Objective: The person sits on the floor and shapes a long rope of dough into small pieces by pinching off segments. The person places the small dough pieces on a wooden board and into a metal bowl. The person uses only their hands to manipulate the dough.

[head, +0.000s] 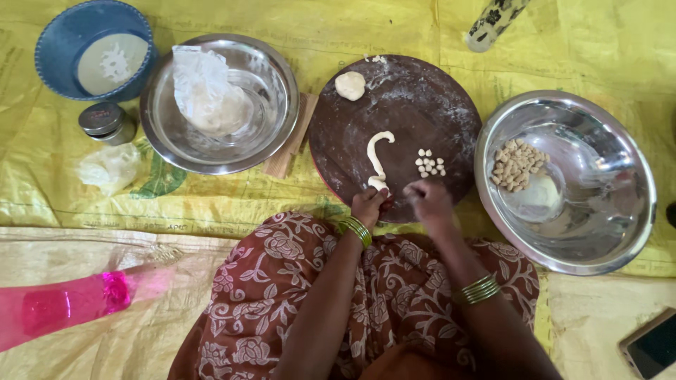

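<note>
1. Steel bowl (271, 134) at ten o'clock of the round board (422, 112) holds a plastic-wrapped lump.
2. Left hand (369, 206) pinches the near end of the dough rope (377, 156) at the board's six o'clock.
3. Right hand (428, 199) (fingers curled; contents unclear) rests beside it.
4. Cut dough bits (430, 162) lie just right of the rope.
5. Another bowl (598, 232) at three o'clock holds more bits.

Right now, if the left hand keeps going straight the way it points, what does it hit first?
The left hand points up the round board and already touches the near end of the dough rope. Going on, it would run along that rope; the dough ball lies further off, slightly left.
</note>
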